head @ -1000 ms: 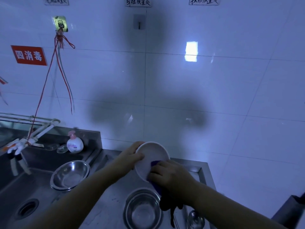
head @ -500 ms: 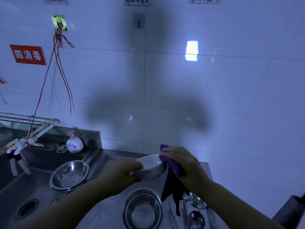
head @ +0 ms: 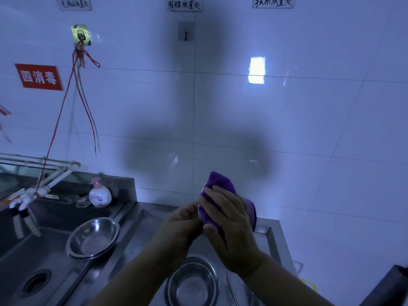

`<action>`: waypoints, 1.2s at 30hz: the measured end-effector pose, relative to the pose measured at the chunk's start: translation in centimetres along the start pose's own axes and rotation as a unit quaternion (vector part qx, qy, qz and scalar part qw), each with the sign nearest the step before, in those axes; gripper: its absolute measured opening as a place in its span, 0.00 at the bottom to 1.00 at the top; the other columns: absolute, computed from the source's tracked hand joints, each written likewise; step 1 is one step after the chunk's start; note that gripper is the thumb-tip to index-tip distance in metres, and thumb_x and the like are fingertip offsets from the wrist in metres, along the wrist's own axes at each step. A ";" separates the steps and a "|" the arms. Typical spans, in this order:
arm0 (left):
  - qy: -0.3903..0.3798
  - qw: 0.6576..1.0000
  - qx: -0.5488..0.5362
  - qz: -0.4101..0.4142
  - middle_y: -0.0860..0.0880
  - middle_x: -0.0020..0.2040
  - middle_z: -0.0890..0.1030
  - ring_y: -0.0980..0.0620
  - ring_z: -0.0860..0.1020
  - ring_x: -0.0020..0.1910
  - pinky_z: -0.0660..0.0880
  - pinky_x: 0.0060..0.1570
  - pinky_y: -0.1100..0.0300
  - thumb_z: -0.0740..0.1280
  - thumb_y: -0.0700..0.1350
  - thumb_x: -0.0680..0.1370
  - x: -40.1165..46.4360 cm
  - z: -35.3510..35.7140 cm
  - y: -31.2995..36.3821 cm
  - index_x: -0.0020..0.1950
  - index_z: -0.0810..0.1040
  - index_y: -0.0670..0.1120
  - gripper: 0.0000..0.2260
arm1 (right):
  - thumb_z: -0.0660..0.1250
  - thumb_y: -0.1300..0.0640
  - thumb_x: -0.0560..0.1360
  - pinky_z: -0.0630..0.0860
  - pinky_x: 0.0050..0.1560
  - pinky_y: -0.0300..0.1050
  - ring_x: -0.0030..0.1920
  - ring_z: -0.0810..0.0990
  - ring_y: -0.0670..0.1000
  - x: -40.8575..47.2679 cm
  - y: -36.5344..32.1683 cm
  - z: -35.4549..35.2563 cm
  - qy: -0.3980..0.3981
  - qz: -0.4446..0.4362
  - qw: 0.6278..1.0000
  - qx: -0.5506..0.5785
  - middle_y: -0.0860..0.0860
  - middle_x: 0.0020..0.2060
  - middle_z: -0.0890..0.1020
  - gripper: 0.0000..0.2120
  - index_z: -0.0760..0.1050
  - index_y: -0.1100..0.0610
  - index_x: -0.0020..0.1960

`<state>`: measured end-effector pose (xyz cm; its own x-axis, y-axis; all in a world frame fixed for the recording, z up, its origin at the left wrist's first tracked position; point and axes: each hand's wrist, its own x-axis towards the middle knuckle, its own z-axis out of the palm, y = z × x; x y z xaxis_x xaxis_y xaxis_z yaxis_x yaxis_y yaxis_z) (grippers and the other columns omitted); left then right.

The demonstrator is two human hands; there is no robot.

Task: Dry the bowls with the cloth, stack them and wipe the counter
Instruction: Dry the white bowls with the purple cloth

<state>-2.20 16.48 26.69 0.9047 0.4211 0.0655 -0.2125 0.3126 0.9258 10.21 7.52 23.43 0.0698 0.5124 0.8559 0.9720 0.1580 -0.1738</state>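
Purple, plush-napped cloth (head: pixel 223 195) covers almost all of the white bowl; I see only a pale sliver (head: pixel 201 214) of it at the cloth's left edge, held above the stainless counter (head: pixel 150 219). My right hand (head: pixel 229 226) lies over the cloth, fingers spread and bent, thumb hooked round the lower edge, so it clamps the fabric against the bowl. My left hand (head: pixel 183 224) has its fingers curled at the bowl's left side; I cannot tell how firm that hold is.

Below the hands a round steel bowl (head: pixel 193 283) rests on the counter, dull and streaked inside. A second steel bowl (head: pixel 93 238), shallower with a flared rim, sits tilted on the ledge of the sink (head: pixel 26 257), above the drain (head: pixel 36 283). A squat white pump bottle (head: pixel 99 194) with a pink head stands on the back ledge; its label is too small to read. The wall is glossy white tile (head: pixel 309 129).

Against half a second ago: the bowl then showed as an open white shape with the cloth draped down from its right rim; now the cloth is bunched upward over it, and the pair sits higher against the wall.

Writing: a red sign (head: pixel 39 77) reads "四消毒". Of the paper labels above, one (head: pixel 273 2) reads "抹布放置处" and the middle one (head: pixel 184 5) ends in "放置处".
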 end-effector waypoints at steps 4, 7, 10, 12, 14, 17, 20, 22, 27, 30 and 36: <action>0.007 1.000 0.021 0.013 0.44 0.49 0.84 0.48 0.82 0.49 0.79 0.44 0.61 0.63 0.41 0.70 -0.1 0.6 -0.1 0.50 0.83 0.46 0.12 | 0.58 0.54 0.78 0.72 0.59 0.52 0.61 0.73 0.49 1.9 0.6 -0.5 0.049 0.019 0.998 0.018 0.52 0.56 0.79 0.14 0.77 0.57 0.58; 0.011 0.998 0.057 0.019 0.45 0.48 0.84 0.50 0.82 0.48 0.78 0.42 0.63 0.63 0.42 0.70 0.0 0.5 -0.1 0.52 0.80 0.46 0.13 | 0.58 0.57 0.77 0.74 0.57 0.47 0.55 0.77 0.48 3.8 0.9 -1.3 0.066 0.166 0.976 0.124 0.49 0.52 0.80 0.12 0.79 0.56 0.53; 0.006 0.998 0.050 0.028 0.44 0.48 0.84 0.49 0.82 0.46 0.79 0.42 0.62 0.63 0.41 0.71 -0.1 0.0 0.2 0.50 0.83 0.46 0.12 | 0.59 0.61 0.79 0.76 0.53 0.42 0.52 0.80 0.48 4.2 1.0 -1.9 0.082 0.344 0.895 0.274 0.49 0.49 0.83 0.11 0.80 0.52 0.49; 0.008 0.999 0.035 0.026 0.46 0.47 0.84 0.50 0.82 0.45 0.80 0.43 0.60 0.62 0.41 0.71 0.0 -0.4 0.4 0.48 0.84 0.48 0.12 | 0.59 0.59 0.80 0.78 0.51 0.43 0.51 0.80 0.48 3.5 0.8 -1.8 0.111 0.422 0.836 0.334 0.47 0.49 0.83 0.11 0.79 0.50 0.51; 0.011 0.999 -0.012 0.028 0.45 0.47 0.84 0.49 0.82 0.45 0.80 0.44 0.58 0.61 0.40 0.72 0.1 -0.5 0.4 0.48 0.84 0.47 0.13 | 0.57 0.57 0.81 0.77 0.54 0.46 0.52 0.78 0.47 2.6 0.4 -1.2 0.136 0.452 0.812 0.344 0.46 0.51 0.80 0.10 0.77 0.48 0.53; 0.041 0.993 -0.106 0.035 0.40 0.49 0.83 0.47 0.82 0.45 0.80 0.45 0.57 0.61 0.39 0.71 0.4 -0.4 0.1 0.51 0.81 0.42 0.13 | 0.57 0.58 0.81 0.72 0.59 0.36 0.57 0.74 0.41 1.7 -0.4 -0.2 0.163 0.411 0.858 0.261 0.47 0.57 0.76 0.11 0.71 0.46 0.59; 0.061 0.989 -0.134 0.032 0.40 0.51 0.83 0.46 0.83 0.47 0.81 0.45 0.56 0.60 0.40 0.72 0.7 -0.2 0.0 0.56 0.78 0.40 0.15 | 0.59 0.57 0.77 0.67 0.59 0.30 0.59 0.71 0.42 1.6 -0.9 0.3 0.173 0.309 0.926 0.132 0.52 0.59 0.73 0.15 0.67 0.55 0.64; 0.062 0.987 -0.147 0.027 0.39 0.52 0.83 0.45 0.83 0.48 0.81 0.45 0.55 0.60 0.41 0.72 0.7 -0.2 0.0 0.57 0.77 0.41 0.15 | 0.59 0.57 0.77 0.69 0.61 0.37 0.60 0.71 0.47 1.5 -0.9 0.3 0.161 0.208 0.963 0.064 0.54 0.59 0.74 0.15 0.70 0.60 0.63; 0.071 0.980 -0.187 0.023 0.40 0.48 0.84 0.45 0.83 0.44 0.82 0.43 0.55 0.58 0.40 0.75 0.8 -0.4 0.7 0.56 0.77 0.40 0.13 | 0.55 0.55 0.80 0.73 0.59 0.45 0.60 0.71 0.46 0.4 -1.0 0.3 0.115 0.035 0.992 0.027 0.51 0.57 0.76 0.11 0.71 0.57 0.60; 0.095 0.978 -0.182 0.024 0.39 0.49 0.83 0.44 0.81 0.47 0.80 0.45 0.54 0.55 0.38 0.78 0.7 -0.7 1.1 0.56 0.77 0.39 0.13 | 0.54 0.56 0.81 0.76 0.52 0.50 0.55 0.75 0.50 -0.2 -0.1 -0.3 0.098 -0.006 0.995 0.023 0.55 0.52 0.79 0.11 0.73 0.57 0.57; 0.086 0.981 -0.174 0.001 0.39 0.49 0.83 0.44 0.80 0.47 0.80 0.46 0.54 0.54 0.37 0.79 0.2 -0.5 1.2 0.57 0.76 0.38 0.14 | 0.57 0.57 0.80 0.76 0.52 0.49 0.52 0.75 0.51 0.4 1.8 -1.5 0.098 -0.008 0.994 -0.041 0.58 0.47 0.82 0.07 0.72 0.56 0.55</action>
<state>-2.44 17.40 27.67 0.8353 0.5493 -0.0244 -0.3540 0.5712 0.7405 12.33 6.75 24.20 0.0885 0.3353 0.9379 0.9878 0.0918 -0.1260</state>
